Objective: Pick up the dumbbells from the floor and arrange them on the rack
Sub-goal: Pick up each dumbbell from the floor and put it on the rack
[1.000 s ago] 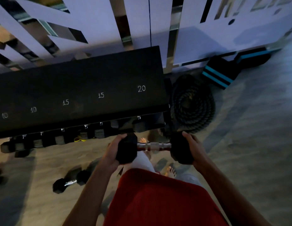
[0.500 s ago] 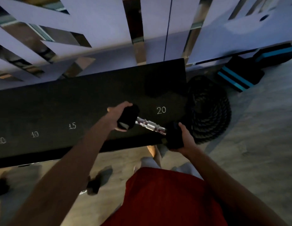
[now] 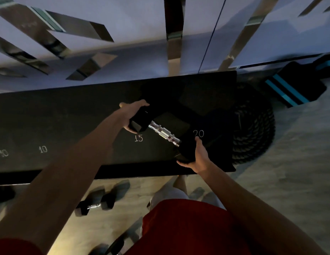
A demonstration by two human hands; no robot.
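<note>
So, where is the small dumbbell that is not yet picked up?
In the head view, the small dumbbell lies on the floor, lower left of centre, just in front of the rack and under the left forearm.

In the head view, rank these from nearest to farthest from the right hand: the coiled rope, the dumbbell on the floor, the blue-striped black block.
From the right hand:
1. Coiled rope, just right of it, beside the rack's end.
2. Dumbbell on the floor, lower left, below the rack.
3. Blue-striped black block, far upper right by the wall.
</note>
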